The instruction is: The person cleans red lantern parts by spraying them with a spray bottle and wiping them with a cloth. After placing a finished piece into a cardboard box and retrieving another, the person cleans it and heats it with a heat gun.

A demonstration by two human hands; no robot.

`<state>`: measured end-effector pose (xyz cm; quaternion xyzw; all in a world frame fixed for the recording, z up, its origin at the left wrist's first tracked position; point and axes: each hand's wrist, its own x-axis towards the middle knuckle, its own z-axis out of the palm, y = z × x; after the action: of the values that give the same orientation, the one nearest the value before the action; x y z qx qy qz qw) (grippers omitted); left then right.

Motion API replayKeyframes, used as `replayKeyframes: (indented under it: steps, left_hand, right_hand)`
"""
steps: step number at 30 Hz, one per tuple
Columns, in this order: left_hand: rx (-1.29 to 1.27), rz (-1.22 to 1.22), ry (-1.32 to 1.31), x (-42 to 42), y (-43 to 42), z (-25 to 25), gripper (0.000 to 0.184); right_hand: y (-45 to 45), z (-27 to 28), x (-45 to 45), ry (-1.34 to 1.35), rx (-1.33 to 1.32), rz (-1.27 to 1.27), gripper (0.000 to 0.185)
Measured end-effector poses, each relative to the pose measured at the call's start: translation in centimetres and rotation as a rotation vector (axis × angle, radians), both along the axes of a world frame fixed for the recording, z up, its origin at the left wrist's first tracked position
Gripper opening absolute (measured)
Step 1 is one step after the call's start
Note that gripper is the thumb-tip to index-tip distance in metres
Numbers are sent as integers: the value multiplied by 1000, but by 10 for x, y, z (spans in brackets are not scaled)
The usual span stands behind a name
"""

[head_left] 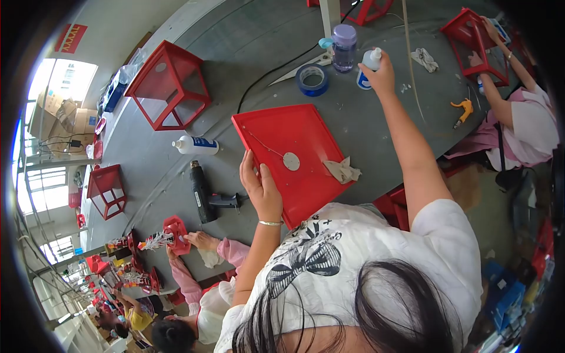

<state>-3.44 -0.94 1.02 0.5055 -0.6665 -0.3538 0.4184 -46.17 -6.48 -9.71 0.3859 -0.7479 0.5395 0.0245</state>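
Note:
My left hand [262, 191] lies against the left edge of a square red tray-like panel [306, 141], its fingers wrapped over the rim. The panel is tilted in front of my body, with a round pale disc [291, 161] near its middle and a crumpled beige cloth [342, 170] at its right edge. Farther forward on the right, my right hand [380, 73] grips a white bottle with a blue label [371, 60]. Beside that bottle stand a clear purple-lidded bottle [344, 50] and a roll of blue tape [312, 79].
On the grey table [247, 70] are a red frame box [170, 88], a white bottle [196, 145] lying down, a black heat gun [203, 191] and an orange glue gun [462, 112]. A co-worker handles a red frame [475, 44] at right; another works at lower left.

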Motion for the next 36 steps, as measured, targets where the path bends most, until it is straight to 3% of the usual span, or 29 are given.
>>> replayKeyframes:
  steps: [5, 7, 9, 10, 12, 15, 18, 22, 25, 29, 36]
  left_hand:
    - [31, 7, 42, -2, 1, 0, 45]
    - [28, 12, 42, -2, 0, 0, 45]
    - [-2, 7, 5, -2, -1, 1, 45]
    - [-17, 0, -17, -1, -1, 1, 46]
    - [-25, 2, -39, -1, -2, 2, 46]
    - [14, 13, -11, -2, 1, 3, 46]
    - [18, 19, -3, -5, 1, 1, 47]
    - [-30, 12, -32, -2, -2, -4, 48]
    - [-24, 13, -35, -2, -1, -1, 49]
    - [-51, 11, -70, 0, -3, 0, 49]
    - [-37, 46, -60, -2, -3, 7, 50]
  right_hand:
    - [35, 38, 28, 320, -99, -252, 64]
    - [75, 47, 64, 117, -8, -27, 49]
    - [112, 13, 98, -205, 362, 411, 38]
    - [132, -1, 122, -20, 390, 620, 34]
    - [159, 9, 162, 74, 515, 883, 32]
    - [168, -27, 180, 26, 540, 982, 22]
    - [142, -63, 185, 105, 715, 916, 17]
    - [61, -72, 207, -196, 508, 455, 16]
    - [23, -78, 215, -369, 252, 374, 20]
    - [27, -73, 224, -161, 174, 530, 24]
    - [125, -63, 223, 58, 272, 951, 26]
